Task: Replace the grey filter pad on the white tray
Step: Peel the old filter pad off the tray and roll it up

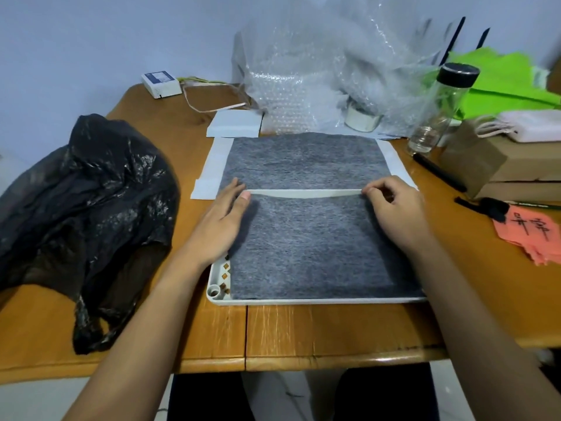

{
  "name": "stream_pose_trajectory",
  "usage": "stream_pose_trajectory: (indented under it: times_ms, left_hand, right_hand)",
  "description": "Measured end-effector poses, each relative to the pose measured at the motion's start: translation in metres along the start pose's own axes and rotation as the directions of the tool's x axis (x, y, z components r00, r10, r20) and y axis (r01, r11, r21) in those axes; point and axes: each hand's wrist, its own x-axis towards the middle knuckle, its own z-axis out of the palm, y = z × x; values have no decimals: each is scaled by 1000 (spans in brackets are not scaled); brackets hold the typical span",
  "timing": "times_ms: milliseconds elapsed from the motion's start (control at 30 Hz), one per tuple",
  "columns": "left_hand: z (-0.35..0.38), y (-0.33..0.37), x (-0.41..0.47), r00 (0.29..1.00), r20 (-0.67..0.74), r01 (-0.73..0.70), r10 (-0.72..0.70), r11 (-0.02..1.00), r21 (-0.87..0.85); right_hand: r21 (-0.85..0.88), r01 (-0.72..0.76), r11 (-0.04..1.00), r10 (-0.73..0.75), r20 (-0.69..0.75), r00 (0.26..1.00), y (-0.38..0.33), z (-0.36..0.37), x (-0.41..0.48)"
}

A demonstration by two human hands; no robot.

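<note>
Grey filter pad (309,247) lies in the white tray (218,279) on the bench (303,329) and hides most of it. The right arm covers the tray's right end. The left hand (218,226) rests flat on the pad's left side, fingers straight and close together. The right hand (394,208) curls its fingers and pinches the pad's far right corner.

Two grey filter pads lie on the desk (303,329): the near filter pad (318,247) on the one white tray (303,301), and the far filter pad (303,159) at 12 o'clock. There are two hands, the left hand (221,220) and the right hand (394,208). One black plastic bag (85,202) sits at 9 o'clock, one glass bottle (437,113) at 2, one tape roll (362,120) at 1, and one small white box (161,82) at 11.
</note>
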Motion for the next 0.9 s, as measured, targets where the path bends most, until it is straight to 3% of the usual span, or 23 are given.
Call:
stream_pose_trajectory:
  times_ms: [567, 733, 900]
  left_hand:
    - [-1, -1, -6, 999, -37, -24, 24, 1000, 3]
    - [-11, -15, -6, 995, -75, -60, 65, 996, 66]
    - [-9, -17, -5, 994, -74, -67, 79, 986, 150]
  right_hand:
    - [16, -73, 997, 73, -25, 997, -5, -6, -1]
    - [-329, 99, 939, -90, 45, 995, -7, -20, -2]
    - [-544, 116, 831, 31, 253, 967, 3, -37, -10]
